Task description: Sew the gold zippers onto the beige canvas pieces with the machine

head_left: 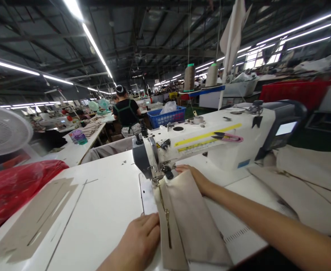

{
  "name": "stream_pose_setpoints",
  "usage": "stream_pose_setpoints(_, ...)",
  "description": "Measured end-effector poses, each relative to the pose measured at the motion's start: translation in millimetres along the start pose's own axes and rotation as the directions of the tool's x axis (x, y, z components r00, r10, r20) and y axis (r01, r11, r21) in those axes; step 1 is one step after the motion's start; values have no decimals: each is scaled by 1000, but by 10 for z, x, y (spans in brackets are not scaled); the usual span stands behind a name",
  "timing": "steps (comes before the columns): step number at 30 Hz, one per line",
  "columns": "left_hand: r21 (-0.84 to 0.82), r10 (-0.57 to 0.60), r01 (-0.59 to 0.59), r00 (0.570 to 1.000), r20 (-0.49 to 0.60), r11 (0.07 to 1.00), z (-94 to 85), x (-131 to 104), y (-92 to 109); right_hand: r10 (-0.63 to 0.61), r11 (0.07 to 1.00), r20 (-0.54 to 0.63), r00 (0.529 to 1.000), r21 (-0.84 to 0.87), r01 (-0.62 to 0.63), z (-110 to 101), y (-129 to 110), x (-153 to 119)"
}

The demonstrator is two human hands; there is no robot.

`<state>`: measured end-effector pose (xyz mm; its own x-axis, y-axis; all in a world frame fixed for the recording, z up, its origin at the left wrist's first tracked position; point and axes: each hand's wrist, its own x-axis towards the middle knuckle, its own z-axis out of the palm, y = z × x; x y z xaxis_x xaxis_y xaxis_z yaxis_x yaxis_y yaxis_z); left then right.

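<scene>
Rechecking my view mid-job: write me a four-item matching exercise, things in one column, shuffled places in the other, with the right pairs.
Things
1. Left hand
2. Pink-handled snips
3. Red plastic
4. Blue basket

Places
A. Beyond the sewing machine, with whitish plastic in it
B. At the picture's left edge
C. At the left edge of the beige fabric
D. On the machine's arm

Pairs: 1-C, 2-D, 3-B, 4-A

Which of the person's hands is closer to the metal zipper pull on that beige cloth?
Left. The left hand is at the left edge of the cloth, just beside the zipper pull. The right hand is farther away, by the cloth's far end, near the sewing machine's head.
</scene>
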<state>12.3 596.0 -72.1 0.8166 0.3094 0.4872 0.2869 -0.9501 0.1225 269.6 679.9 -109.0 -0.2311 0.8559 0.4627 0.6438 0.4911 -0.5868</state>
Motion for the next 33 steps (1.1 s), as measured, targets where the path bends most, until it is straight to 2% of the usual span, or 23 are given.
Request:
stream_pose_setpoints(3,-84,-164,168,985,50,982,-37,37,-11,47,996,17,999,77,-48,18,79,11)
stream_pose_setpoints(5,-45,-280,282,959,48,958,-29,114,-71,80,986,20,997,143,-82,-13,75,-4)
stream_pose_setpoints(7,46,-321,319,947,33,947,35,183,-146,114,971,28,993,206,-117,-75,50,-18)
stream_pose_setpoints(12,228,-303,287,952,36,930,226,199,-244,173,933,79,982,305,-189,-252,29,-6)
stream_pose_setpoints(17,379,-188,154,981,54,913,228,167,-284,205,902,205,957,341,-266,-328,107,0)
stream_pose_setpoints(19,425,-167,122,983,71,897,223,176,-305,214,895,200,956,351,-274,-320,140,8)
stream_pose_setpoints(23,453,-209,136,971,115,881,222,200,-310,218,896,163,962,358,-264,-282,165,61)
stream_pose_setpoints(29,485,-159,100,984,82,869,202,231,-317,159,913,195,968,344,-220,-284,169,166)
stream_pose_setpoints(33,492,-143,89,987,74,866,205,226,-358,165,942,153,974,269,-202,-278,224,150)
